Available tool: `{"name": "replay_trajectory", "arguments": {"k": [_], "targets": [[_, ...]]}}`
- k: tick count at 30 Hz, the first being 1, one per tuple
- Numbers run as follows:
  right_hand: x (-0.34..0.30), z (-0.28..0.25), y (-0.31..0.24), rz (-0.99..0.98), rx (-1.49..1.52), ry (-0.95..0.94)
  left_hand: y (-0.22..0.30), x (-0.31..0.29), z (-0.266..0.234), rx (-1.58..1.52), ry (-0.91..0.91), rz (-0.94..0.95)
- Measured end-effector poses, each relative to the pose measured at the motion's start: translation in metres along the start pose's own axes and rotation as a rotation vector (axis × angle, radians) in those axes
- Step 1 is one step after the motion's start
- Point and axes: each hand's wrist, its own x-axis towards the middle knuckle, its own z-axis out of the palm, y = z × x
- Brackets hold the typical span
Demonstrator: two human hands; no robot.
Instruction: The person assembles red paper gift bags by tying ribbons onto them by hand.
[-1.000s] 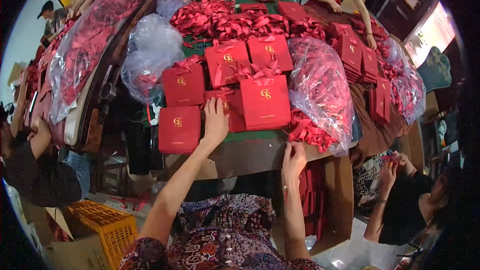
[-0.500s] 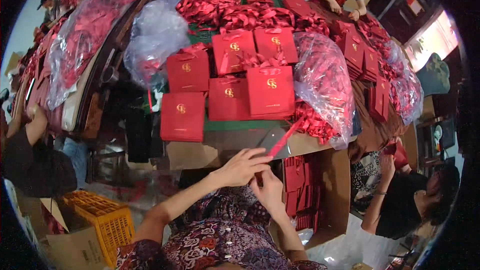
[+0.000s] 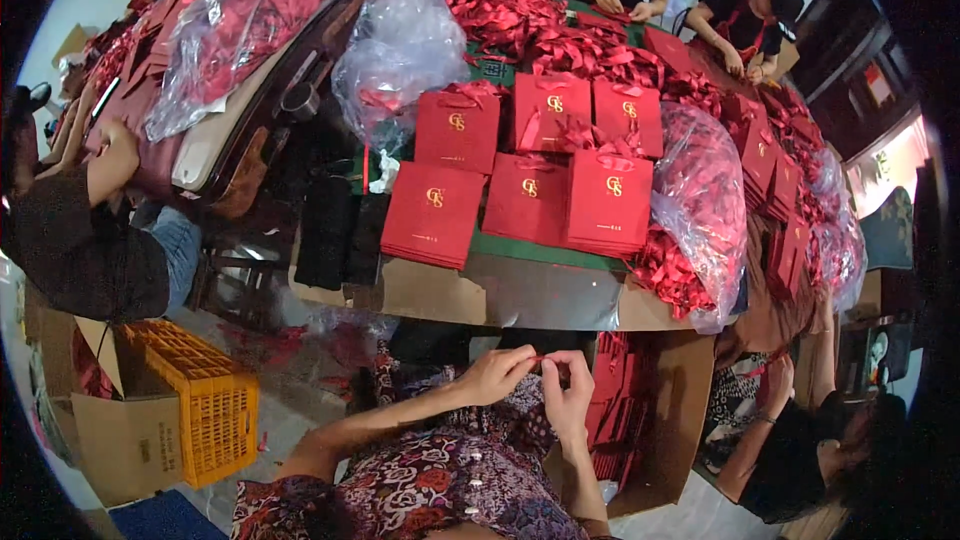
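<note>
My left hand and my right hand meet just in front of the table edge, over my lap. Both are closed, fingertips pinched together. A small bit of red ribbon shows between them; the rest is hidden by the fingers. Beyond my hands, red paper bags with gold print lie in stacks on the table: a near-left stack, a middle stack and a right stack. Loose red ribbons spill from a clear plastic bag on the right.
Below the table, right of my hands, an open cardboard box holds red bags. A yellow crate stands on the floor at left beside another carton. Co-workers sit at the left, right and far sides. More ribbons heap at the back.
Both hands have come down from the table edge toward my lap. The red ribbon that stuck out toward the table now shows only as a small bit. The view has shifted, moving the table rightward.
</note>
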Motion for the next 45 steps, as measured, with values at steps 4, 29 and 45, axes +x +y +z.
{"name": "replay_trajectory", "arguments": {"k": [4, 29, 45], "targets": [[-0.001, 0.006, 0.011, 0.113, 0.286, 0.039, 0.007, -0.001, -0.018, -0.001, -0.052, 0.065], [-0.014, -0.009, 0.005, 0.238, 0.204, 0.051, -0.018, 0.115, -0.223, 1.015, 0.397, 0.251], [0.025, 0.021, 0.014, 0.030, -0.095, 0.032, -0.009, 0.056, -0.069, 0.539, -0.078, 0.055]]}}
